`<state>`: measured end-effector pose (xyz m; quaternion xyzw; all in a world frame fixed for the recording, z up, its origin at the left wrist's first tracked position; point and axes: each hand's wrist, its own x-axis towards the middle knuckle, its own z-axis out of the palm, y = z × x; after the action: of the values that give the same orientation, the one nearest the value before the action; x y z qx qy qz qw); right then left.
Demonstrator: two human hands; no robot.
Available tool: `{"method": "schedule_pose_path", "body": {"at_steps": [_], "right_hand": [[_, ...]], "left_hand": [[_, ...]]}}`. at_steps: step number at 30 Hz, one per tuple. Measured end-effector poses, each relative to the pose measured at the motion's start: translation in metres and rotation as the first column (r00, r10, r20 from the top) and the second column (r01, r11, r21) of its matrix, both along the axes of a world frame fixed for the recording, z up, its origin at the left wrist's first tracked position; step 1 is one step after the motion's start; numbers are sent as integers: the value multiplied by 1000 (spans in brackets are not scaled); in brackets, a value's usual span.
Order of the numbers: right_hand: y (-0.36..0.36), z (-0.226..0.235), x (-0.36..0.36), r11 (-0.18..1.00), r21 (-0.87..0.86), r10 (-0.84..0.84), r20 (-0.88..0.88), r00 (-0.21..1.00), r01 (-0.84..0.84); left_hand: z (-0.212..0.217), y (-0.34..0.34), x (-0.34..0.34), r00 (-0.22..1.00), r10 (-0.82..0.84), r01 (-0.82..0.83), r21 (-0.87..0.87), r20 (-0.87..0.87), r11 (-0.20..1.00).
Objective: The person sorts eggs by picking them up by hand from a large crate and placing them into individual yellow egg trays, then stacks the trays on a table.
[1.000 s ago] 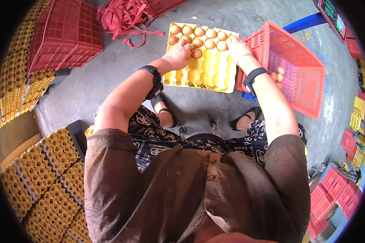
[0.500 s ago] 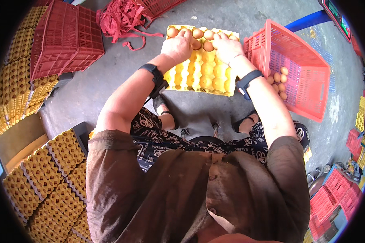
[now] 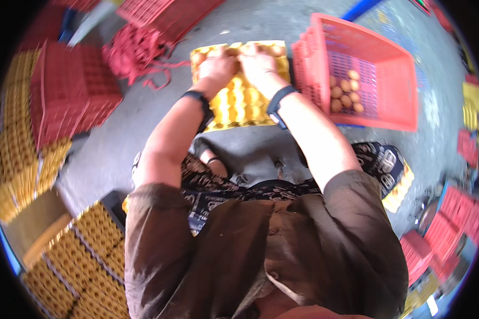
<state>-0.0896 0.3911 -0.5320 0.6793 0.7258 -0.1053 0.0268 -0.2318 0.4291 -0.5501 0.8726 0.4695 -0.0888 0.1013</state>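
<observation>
Nearest the camera, on the near side of the yellow egg tray [image 3: 239, 103], was the person's brown shirt [image 3: 213, 250], then dark patterned trousers [image 3: 205, 204]. Stacked trays [image 3: 82, 260] stood to the near left of the egg tray. One sandalled foot [image 3: 214, 159] showed just short of the tray's near edge.

The tray lay ahead of the person, over the grey floor; what lay directly beneath it could not be told. Its near rows of cups were bare. Both hands reached across to its far rows, a dark band on each wrist. Left hand [image 3: 218, 66]: over the far part of the tray, left of its middle, fingers bent downward. Right hand [image 3: 258, 64]: just beside the left, right of the tray's middle, fingers likewise bent downward. Blur hid the fingertips; could not tell how far open either set of fingers was or whether it held an egg. Brown eggs [image 3: 199, 57] showed around the hands in the tray's far rows.

Right of the tray, just beside it, stood a pink-red slatted crate [image 3: 305, 66] with a cluster of loose eggs [image 3: 346, 93] inside. Beyond the tray's far left corner: a tangle of red strips [image 3: 135, 53], then another red crate [image 3: 181, 21].
</observation>
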Motion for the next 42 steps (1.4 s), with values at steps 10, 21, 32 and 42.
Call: {"method": "schedule_pose_path", "body": {"at_steps": [10,21,32,42], "right_hand": [[16,162,300,767,-555,-308,-759,573,-323],[-40,-57,450,383,-858,-457,146,878,342],[-81,-83,443,453,-823,-891,-425,157,343],[45,133,204,943,93,293,-684,668,-319]], "left_hand": [[169,7,83,673,451,53,-646,586,762],[0,17,351,857,-481,367,-433,-187,823],[50,-14,333,956,-33,260,-789,292,557],[77,9,-50,983,108,-75,-212,150,974]]}}
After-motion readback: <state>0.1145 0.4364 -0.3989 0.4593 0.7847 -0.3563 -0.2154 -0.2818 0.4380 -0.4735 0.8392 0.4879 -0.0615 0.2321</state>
